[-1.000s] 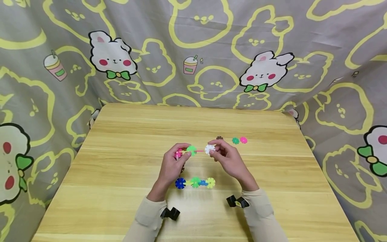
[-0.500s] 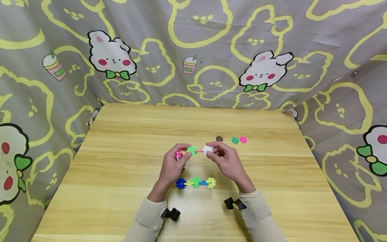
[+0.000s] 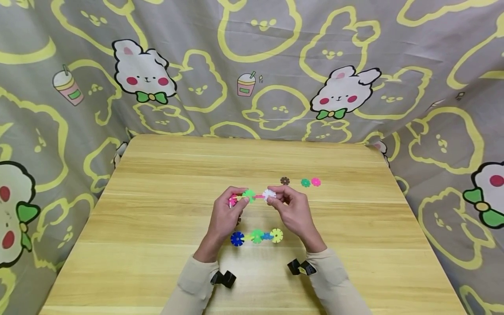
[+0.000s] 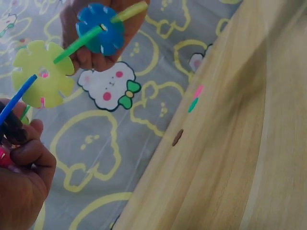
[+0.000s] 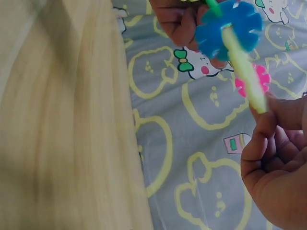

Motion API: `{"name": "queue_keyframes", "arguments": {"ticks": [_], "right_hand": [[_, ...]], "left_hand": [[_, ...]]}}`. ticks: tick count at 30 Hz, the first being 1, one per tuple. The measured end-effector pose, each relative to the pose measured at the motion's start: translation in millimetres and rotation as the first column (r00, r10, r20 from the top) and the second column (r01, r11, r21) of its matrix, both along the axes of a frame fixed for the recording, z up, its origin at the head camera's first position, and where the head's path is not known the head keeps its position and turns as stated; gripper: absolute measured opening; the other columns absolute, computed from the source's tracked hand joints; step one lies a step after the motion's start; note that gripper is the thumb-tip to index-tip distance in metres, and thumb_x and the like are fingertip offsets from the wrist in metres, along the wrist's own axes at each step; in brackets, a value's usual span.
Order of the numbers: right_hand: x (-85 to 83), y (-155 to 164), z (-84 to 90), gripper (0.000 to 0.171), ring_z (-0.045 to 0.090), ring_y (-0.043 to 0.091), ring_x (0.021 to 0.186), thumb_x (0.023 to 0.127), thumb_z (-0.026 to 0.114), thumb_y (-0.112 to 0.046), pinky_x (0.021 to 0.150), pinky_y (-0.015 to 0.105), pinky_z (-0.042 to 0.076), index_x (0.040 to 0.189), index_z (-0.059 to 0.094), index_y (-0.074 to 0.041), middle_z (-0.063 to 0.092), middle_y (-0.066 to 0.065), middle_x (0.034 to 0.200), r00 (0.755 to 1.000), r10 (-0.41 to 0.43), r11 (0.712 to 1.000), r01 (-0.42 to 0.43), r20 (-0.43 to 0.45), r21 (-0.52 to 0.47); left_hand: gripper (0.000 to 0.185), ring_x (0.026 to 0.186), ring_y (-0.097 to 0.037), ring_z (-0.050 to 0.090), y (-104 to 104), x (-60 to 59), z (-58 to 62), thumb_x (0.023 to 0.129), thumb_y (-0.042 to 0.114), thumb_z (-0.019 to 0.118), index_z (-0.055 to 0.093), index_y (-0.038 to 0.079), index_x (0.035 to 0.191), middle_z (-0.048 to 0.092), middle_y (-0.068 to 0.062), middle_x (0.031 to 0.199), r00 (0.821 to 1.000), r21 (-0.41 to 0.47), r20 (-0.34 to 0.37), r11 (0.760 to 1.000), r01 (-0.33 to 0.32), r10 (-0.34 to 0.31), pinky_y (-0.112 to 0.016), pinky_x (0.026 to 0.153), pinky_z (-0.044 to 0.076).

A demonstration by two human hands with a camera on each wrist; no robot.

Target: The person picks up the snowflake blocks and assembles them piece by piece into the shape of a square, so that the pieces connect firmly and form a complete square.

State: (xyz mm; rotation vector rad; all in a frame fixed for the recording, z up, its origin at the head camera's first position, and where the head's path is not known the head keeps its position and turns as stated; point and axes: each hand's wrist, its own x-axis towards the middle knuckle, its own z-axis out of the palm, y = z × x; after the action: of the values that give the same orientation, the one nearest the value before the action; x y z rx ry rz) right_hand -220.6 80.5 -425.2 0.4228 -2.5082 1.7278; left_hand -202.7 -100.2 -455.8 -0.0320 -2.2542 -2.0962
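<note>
My left hand (image 3: 225, 214) grips a chain of slotted plastic discs at a pink disc (image 3: 232, 200) and a light-green disc (image 3: 249, 195). My right hand (image 3: 296, 211) pinches a white disc (image 3: 269, 195), which meets an edge-on pink disc (image 3: 258, 197) beside the green one. Nearer me in the head view runs a row with a dark blue disc (image 3: 237, 239), a green disc (image 3: 257, 236) and a yellow disc (image 3: 277, 235). A brown disc, partly hidden by my left hand, lies between row and chain. In the left wrist view, a yellow disc (image 4: 43, 74) and blue disc (image 4: 100, 28) are raised off the table.
On the wooden table (image 3: 157, 245), beyond my right hand, lie loose brown (image 3: 285, 180), green (image 3: 305, 183) and pink (image 3: 316, 182) discs. A patterned curtain (image 3: 220, 109) encloses the back and sides. Black wrist devices (image 3: 223, 279) sit on both sleeves.
My right hand has moved left, bringing the white disc up against the edge-on pink disc. The row of discs nearer me has shifted slightly right. The left hand barely moves.
</note>
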Motion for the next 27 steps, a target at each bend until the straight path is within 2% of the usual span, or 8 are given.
{"name": "queue_keyframes", "arguments": {"ticks": [3, 9, 13, 16, 18, 21, 24, 27], "right_hand": [[1.9, -1, 1.1, 0.022, 0.054, 0.017, 0.061, 0.079, 0.065, -0.003, 0.054, 0.02, 0.044, 0.101, 0.063, 0.001, 0.063, 0.013, 0.073, 1.0, -0.005, 1.0, 0.005, -0.011, -0.01], [-6.6, 3, -20.6, 0.024, 0.057, 0.017, 0.062, 0.079, 0.066, -0.015, 0.056, 0.022, 0.047, 0.102, 0.065, -0.007, 0.064, 0.006, 0.073, 0.999, -0.002, 0.999, 0.0, -0.041, -0.033], [-10.4, 7, -26.0, 0.027, 0.056, 0.013, 0.064, 0.08, 0.064, -0.024, 0.059, 0.023, 0.049, 0.105, 0.065, -0.014, 0.061, 0.001, 0.073, 0.997, 0.011, 1.0, -0.01, -0.079, 0.019], [-12.4, 9, -24.5, 0.028, 0.055, 0.011, 0.065, 0.083, 0.06, -0.024, 0.059, 0.024, 0.048, 0.111, 0.063, -0.018, 0.059, 0.0, 0.074, 0.991, 0.042, 0.999, -0.037, -0.124, 0.04], [-14.3, 11, -21.9, 0.029, 0.055, 0.011, 0.066, 0.085, 0.058, -0.021, 0.06, 0.023, 0.048, 0.114, 0.061, -0.019, 0.059, 0.0, 0.075, 0.985, 0.061, 0.997, -0.052, -0.164, 0.056], [-17.0, 13, -17.1, 0.03, 0.057, 0.012, 0.067, 0.086, 0.057, -0.021, 0.063, 0.023, 0.049, 0.116, 0.058, -0.018, 0.062, -0.001, 0.077, 0.975, 0.059, 0.996, -0.043, -0.213, 0.08], [-18.2, 14, -12.9, 0.025, 0.058, 0.011, 0.068, 0.085, 0.059, -0.024, 0.063, 0.021, 0.048, 0.108, 0.06, -0.015, 0.065, -0.002, 0.077, 0.971, 0.027, 0.994, -0.002, -0.237, 0.107], [-17.9, 14, -9.7, 0.018, 0.056, 0.007, 0.067, 0.085, 0.059, -0.028, 0.059, 0.021, 0.046, 0.097, 0.063, -0.015, 0.065, -0.005, 0.077, 0.971, 0.018, 0.992, 0.013, -0.239, 0.128]], "left_hand": [[0.02, 0.042, -0.011, 0.039, 2, 3.7, 11.9, 0.087, 0.014, 0.058, 0.059, 0.011, 0.106, 0.044, -0.005, 0.055, 1.0, 0.022, 0.013, 1.0, 0.007, -0.007, -0.023, 0.037, 0.033], [0.021, 0.044, -0.01, 0.04, 4, 3.2, 11.8, 0.086, 0.013, 0.058, 0.058, 0.007, 0.106, 0.045, -0.004, 0.055, 1.0, 0.047, -0.001, 0.999, 0.016, -0.016, -0.022, 0.037, 0.032], [0.021, 0.041, -0.007, 0.039, 3, 2.6, 9.8, 0.086, 0.014, 0.058, 0.058, 0.007, 0.107, 0.044, -0.004, 0.055, 0.999, -0.012, -0.052, 1.0, 0.015, -0.015, -0.023, 0.036, 0.033], [0.023, 0.043, -0.006, 0.041, 2, 3.1, 9.4, 0.086, 0.014, 0.058, 0.058, 0.009, 0.109, 0.051, -0.006, 0.062, 0.996, -0.063, -0.088, 0.998, 0.014, -0.019, -0.023, 0.037, 0.035], [0.025, 0.049, -0.006, 0.043, 1, 4.4, 10.3, 0.086, 0.014, 0.059, 0.058, 0.009, 0.111, 0.057, -0.008, 0.072, 0.993, -0.097, -0.116, 0.995, 0.011, -0.022, -0.022, 0.042, 0.036], [0.028, 0.066, -0.011, 0.05, 0, 6.6, 12.5, 0.086, 0.012, 0.058, 0.058, 0.006, 0.114, 0.062, -0.011, 0.092, 0.985, -0.138, -0.167, 0.99, 0.012, -0.035, -0.021, 0.055, 0.043], [0.03, 0.08, -0.02, 0.054, -1, 6.9, 13.4, 0.086, 0.009, 0.057, 0.057, 0.002, 0.115, 0.059, -0.013, 0.109, 0.972, -0.144, -0.23, 0.989, 0.017, -0.05, -0.026, 0.07, 0.047], [0.028, 0.092, -0.028, 0.056, -3, 3.4, 11.0, 0.086, 0.006, 0.056, 0.056, 0.003, 0.114, 0.058, -0.014, 0.111, 0.961, -0.128, -0.275, 0.992, 0.002, -0.037, -0.033, 0.076, 0.049]]}}
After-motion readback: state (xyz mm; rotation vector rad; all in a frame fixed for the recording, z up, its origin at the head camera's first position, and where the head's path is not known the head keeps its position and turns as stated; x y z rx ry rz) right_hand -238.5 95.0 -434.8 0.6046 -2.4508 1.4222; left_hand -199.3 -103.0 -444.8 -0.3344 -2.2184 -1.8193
